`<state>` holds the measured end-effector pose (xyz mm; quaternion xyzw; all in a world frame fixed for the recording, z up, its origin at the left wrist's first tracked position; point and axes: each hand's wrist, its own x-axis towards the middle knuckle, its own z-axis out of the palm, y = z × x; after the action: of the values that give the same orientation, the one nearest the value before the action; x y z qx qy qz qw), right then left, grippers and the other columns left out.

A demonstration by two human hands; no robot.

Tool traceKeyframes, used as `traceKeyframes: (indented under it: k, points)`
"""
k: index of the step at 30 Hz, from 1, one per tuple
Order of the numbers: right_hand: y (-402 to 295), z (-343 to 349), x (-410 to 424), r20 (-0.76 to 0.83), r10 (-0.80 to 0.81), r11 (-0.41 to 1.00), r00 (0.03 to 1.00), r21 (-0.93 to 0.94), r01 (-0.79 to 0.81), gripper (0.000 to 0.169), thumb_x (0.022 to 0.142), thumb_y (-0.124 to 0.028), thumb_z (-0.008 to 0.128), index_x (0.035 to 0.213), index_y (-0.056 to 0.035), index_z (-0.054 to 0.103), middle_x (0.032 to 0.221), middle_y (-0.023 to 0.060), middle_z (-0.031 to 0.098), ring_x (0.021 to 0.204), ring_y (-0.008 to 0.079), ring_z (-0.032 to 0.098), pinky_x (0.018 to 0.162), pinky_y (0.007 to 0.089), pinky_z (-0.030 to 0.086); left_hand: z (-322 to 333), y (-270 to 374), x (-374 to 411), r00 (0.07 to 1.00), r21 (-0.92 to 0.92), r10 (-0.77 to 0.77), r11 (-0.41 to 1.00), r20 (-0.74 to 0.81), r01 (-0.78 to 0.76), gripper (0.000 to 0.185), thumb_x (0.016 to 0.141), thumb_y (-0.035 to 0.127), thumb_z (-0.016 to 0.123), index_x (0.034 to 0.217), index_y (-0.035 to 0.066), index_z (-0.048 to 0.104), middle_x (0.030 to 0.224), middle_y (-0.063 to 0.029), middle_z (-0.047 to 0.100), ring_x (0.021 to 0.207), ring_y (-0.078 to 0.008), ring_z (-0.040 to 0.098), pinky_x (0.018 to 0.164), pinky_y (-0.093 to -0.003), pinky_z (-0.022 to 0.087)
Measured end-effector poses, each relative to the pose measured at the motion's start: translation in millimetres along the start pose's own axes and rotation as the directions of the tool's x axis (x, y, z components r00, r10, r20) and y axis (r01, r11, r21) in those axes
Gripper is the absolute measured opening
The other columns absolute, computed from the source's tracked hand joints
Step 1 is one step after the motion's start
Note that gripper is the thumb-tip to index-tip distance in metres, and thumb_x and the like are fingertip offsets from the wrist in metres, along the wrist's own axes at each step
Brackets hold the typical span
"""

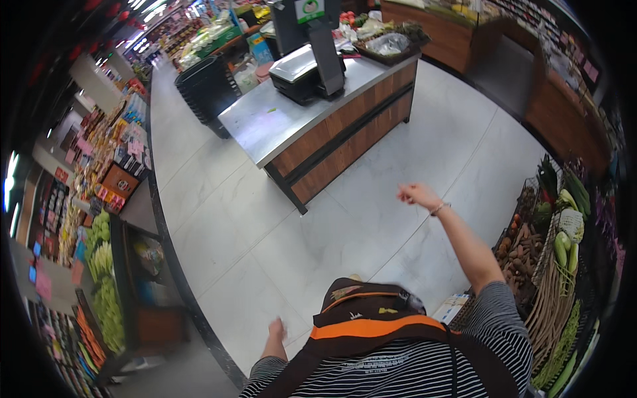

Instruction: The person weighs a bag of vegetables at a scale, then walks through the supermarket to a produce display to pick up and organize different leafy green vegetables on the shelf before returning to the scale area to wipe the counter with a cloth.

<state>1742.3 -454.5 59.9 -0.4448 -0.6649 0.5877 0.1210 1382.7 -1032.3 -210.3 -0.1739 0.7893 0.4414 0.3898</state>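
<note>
My right hand [419, 195] reaches out over the pale tiled floor [278, 248], a bracelet [440, 209] at its wrist. Its fingers are loosely bent, some apart, and nothing shows in them. Low and blurred, my left hand [277, 328] hangs beside a dark bag with an orange band [378, 326] worn on my chest. How its fingers are set is hard to make out. Ahead stands a wood-sided counter with a metal top [259, 119]. On that top sit a weighing scale [303, 74] and a tray of produce [393, 47]. Neither hand touches the counter.
At right, a rack holds potatoes [522, 253], zucchini [562, 248] and long brown roots [547, 308]. A white box [450, 308] lies by my right side. Stacked black baskets [206, 89] stand behind the counter's left end. Leafy greens [107, 308] and carrots [89, 338] fill shelves at left.
</note>
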Motion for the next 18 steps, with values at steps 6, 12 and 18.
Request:
traceKeyframes:
  k: [6, 12, 18]
  points:
    - [-43.5, -108.2, 209.2, -0.246, -0.178, 0.983, 0.953, -0.098, 0.158, 0.028, 0.085, -0.028, 0.062, 0.094, -0.0012, 0.064, 0.084, 0.0063, 0.067, 0.075, 0.0135, 0.062, 0.067, 0.0290, 0.051, 194.0, 399.5, -21.3, 0.777, 0.078, 0.567, 0.792, 0.273, -0.606, 0.048, 0.097, 0.043, 0.045, 0.119, 0.003, 0.058, 0.110, -0.0072, 0.062, 0.092, -0.0170, 0.060, 0.072, -0.0305, 0.048]
    - [-118.7, -213.0, 491.9, -0.317, -0.493, 0.846, 0.810, -0.391, 0.362, 0.030, 0.082, -0.027, 0.063, 0.105, -0.0082, 0.066, 0.095, 0.0130, 0.069, 0.095, 0.0296, 0.065, 0.087, 0.0378, 0.050, 427.7, 670.9, -139.3, 0.409, -0.221, 0.803, 0.535, 0.434, -0.815, 0.041, 0.098, 0.033, 0.051, 0.128, 0.005, 0.053, 0.126, -0.0069, 0.056, 0.113, -0.0181, 0.055, 0.093, -0.0311, 0.044]
    - [-167.5, -268.6, 790.7, -0.188, -0.517, 0.707, 0.835, -0.644, 0.292, 0.049, 0.079, -0.032, 0.066, 0.126, -0.0218, 0.056, 0.121, 0.0171, 0.055, 0.114, 0.0345, 0.049, 0.102, 0.0428, 0.038, 650.7, 821.3, -137.6, 0.231, -0.281, 0.938, 0.302, 0.259, -0.911, 0.070, 0.094, 0.041, 0.055, 0.147, 0.006, 0.025, 0.147, -0.0115, 0.034, 0.133, -0.0227, 0.036, 0.107, -0.0354, 0.031]
